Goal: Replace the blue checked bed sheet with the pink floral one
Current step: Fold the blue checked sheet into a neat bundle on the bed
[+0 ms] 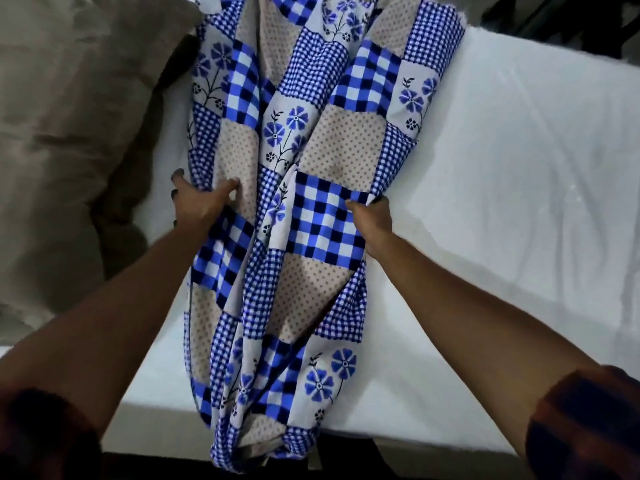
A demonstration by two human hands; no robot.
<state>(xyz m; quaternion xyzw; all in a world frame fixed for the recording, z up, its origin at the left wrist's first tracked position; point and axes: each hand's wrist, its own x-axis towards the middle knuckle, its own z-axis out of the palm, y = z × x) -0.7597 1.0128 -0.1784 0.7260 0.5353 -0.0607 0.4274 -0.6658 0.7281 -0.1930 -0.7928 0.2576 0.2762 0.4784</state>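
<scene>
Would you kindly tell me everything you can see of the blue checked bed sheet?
The bed sheet is thin, soft-looking cloth printed in patchwork squares: bold blue checks, fine blue gingham, beige dotted panels and blue flowers on white. It is bunched into a long wrinkled strip lying across the white mattress, its near end drooping over the edge. The left hand grips its left side and the right hand grips a fold on its right.

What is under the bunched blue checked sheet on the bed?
The blue checked sheet lies on a white mattress, which shows on either side. Whatever lies directly beneath its folds is covered.
</scene>
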